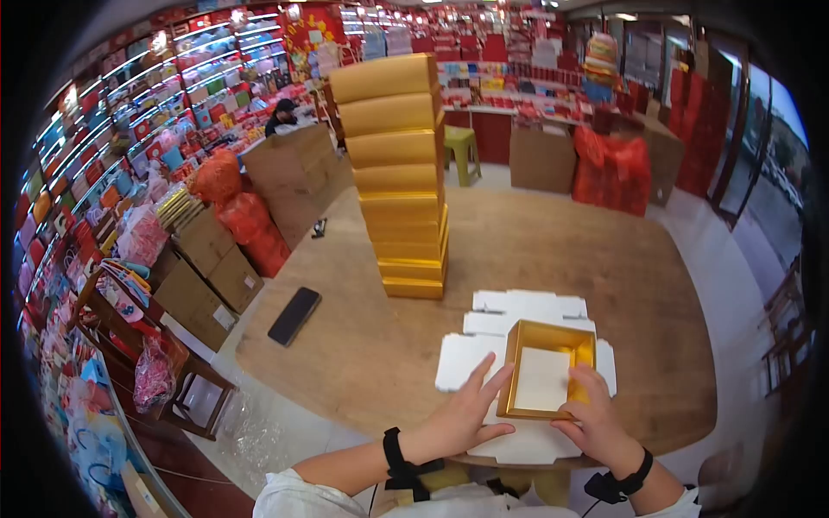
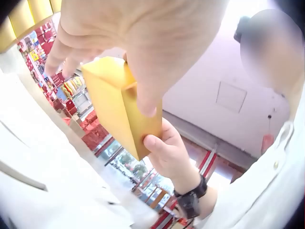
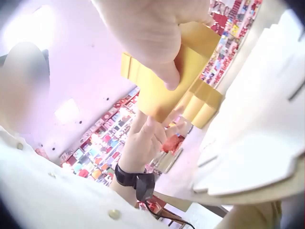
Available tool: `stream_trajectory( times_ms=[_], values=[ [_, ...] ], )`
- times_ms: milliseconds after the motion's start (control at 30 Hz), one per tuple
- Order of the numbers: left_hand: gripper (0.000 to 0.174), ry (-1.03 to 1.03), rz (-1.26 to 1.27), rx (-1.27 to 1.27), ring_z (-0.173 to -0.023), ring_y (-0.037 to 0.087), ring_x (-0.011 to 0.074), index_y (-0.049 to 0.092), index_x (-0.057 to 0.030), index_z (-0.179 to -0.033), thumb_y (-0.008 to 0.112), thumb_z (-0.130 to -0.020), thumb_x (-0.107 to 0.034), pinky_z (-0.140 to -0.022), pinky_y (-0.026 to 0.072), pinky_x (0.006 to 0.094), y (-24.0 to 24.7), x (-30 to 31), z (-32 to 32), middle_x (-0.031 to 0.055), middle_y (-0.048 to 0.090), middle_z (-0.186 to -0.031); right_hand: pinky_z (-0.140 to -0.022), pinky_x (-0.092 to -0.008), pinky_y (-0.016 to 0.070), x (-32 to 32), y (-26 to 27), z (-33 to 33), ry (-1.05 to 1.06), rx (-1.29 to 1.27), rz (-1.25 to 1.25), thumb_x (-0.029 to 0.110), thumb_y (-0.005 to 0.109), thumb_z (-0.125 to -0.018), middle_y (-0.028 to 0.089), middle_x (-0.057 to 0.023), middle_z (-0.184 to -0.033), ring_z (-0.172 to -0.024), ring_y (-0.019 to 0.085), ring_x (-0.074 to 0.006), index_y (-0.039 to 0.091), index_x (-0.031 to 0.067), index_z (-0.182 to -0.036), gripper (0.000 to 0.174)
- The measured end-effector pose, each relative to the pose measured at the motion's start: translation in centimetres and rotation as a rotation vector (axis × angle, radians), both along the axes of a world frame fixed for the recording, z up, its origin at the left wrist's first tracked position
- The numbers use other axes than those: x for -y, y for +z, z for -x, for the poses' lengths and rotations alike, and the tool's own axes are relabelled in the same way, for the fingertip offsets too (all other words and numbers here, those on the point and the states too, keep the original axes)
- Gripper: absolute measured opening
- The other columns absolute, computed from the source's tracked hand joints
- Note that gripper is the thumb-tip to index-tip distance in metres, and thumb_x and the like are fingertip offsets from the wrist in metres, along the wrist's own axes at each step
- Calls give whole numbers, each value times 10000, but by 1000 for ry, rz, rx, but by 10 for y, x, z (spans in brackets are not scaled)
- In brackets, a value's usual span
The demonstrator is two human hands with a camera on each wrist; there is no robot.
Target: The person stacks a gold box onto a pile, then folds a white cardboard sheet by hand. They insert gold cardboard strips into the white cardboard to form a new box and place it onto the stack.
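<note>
From the head view, an open gold box (image 1: 546, 373) sits on a pile of flat white card (image 1: 462, 358) at the near edge of the table (image 1: 518, 242), right in front of the person. The left hand (image 1: 462, 414) lies with its fingers straight and spread along the box's left wall, pressing on it rather than wrapped round it. The right hand (image 1: 596, 423) is curled over the near right corner. Further back stands a tall stack (image 1: 399, 173) of the same gold boxes, leaning a little, and a phone (image 1: 294, 315) lies well off to the left.

The left wrist view looks up from below. The left hand (image 2: 143, 43) has its thumb flat on one face of the box (image 2: 121, 105), and its fingers run past the far side. The right hand (image 2: 171, 152) pinches the lower corner, fingertips on the gold wall. The card (image 2: 43, 191) fills the lower left.

The right wrist view shows the right hand (image 3: 152, 33) with its thumb clamped on the box (image 3: 176, 81). The left hand (image 3: 143, 138) comes up behind it, and the card (image 3: 257, 129) lies to the right.

To me the step in hand looks like squaring up or seating the box between both hands. A next move calls for keeping the walls true and holding the right-hand grip until the box rests flat.
</note>
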State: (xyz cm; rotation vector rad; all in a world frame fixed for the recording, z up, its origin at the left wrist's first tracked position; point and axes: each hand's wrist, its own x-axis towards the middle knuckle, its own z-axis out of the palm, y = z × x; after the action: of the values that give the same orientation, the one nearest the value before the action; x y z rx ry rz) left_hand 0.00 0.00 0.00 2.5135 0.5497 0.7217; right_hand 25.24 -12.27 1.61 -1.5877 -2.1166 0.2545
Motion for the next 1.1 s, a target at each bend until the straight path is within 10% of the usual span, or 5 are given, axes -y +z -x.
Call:
stream_trajectory(
  times_ms=[167,333,433,633,1100],
  values=[
    [944,-56,86,471,-1258,515,441,170,-52,-1564,780,-851,-153,-1010,481,449,53,-30,35,308,418,-1441,-1169,-547,275,-59,99,52,161,52,-420,129,870,-698,259,-322,-1537,-1445,235,-525,661,85,-939,323],
    [951,192,-483,509,-1295,497,449,94,31,-1555,735,-865,-98,-1050,446,449,162,-94,78,307,389,-1479,-1194,-524,243,-147,192,90,340,-50,-915,-13,793,-710,197,-287,-1588,-1487,178,-486,641,115,-1062,404],
    [688,76,-200,666,-1261,532,335,168,15,-1536,541,-1031,-267,-1020,449,400,213,-142,89,243,465,-1410,-1206,-463,239,-202,248,109,470,-179,-1119,-53,705,-769,204,-240,-1605,-1504,221,-378,544,78,-1275,547],
    [522,-43,-203,848,-1152,574,270,333,14,-1443,525,-1044,-263,-975,462,372,290,-252,71,197,542,-1327,-1165,-340,297,-307,313,137,559,-727,-959,-27,506,-876,278,-200,-1582,-1450,347,-267,466,18,-1383,512],
    [353,247,140,538,-960,589,118,610,25,-1218,500,-1049,-264,-871,455,292,301,-309,74,67,681,-1076,-1076,-353,384,-382,297,110,86,-824,-484,113,471,-970,500,-185,-1432,-1296,508,-265,394,-21,-1456,510]
  ],
)
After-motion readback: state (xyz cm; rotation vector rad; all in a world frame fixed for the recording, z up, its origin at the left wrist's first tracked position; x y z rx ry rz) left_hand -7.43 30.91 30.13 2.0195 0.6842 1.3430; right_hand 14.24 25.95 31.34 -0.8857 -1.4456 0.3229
